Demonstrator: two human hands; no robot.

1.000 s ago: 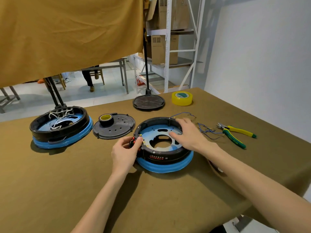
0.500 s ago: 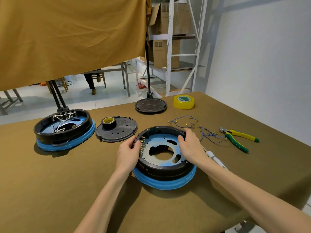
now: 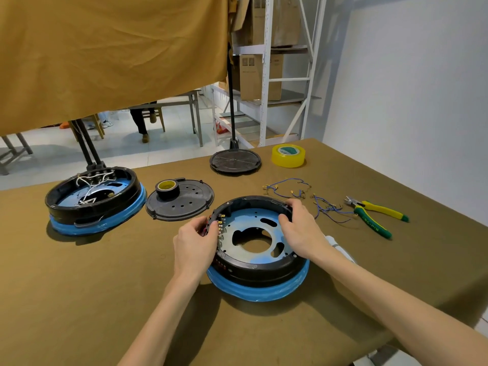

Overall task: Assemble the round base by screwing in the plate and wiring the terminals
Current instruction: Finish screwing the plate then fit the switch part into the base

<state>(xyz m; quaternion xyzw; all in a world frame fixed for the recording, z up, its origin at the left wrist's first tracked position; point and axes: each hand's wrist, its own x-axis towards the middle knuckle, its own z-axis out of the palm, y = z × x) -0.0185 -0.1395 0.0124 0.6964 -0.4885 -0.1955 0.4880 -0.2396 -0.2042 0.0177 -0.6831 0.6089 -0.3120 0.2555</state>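
A round black base with a blue lower ring lies in front of me on the brown cloth. A blue-tinted metal plate with a large centre hole sits inside it. A row of brass terminals runs along its left inner wall. My left hand grips the left rim beside the terminals. My right hand grips the right rim, fingers curled over the edge. Loose blue wires with metal lugs lie behind the base.
A second base with white wiring stands at the left. Between the two lies a black cover carrying a tape roll. Further back are another black disc and yellow tape. Yellow-green pliers lie right. A white tool peeks behind my right wrist.
Both hands have drawn the base nearer to me. My right hand moved from lying on the plate to gripping the right rim. More loose wires came into sight behind the base.
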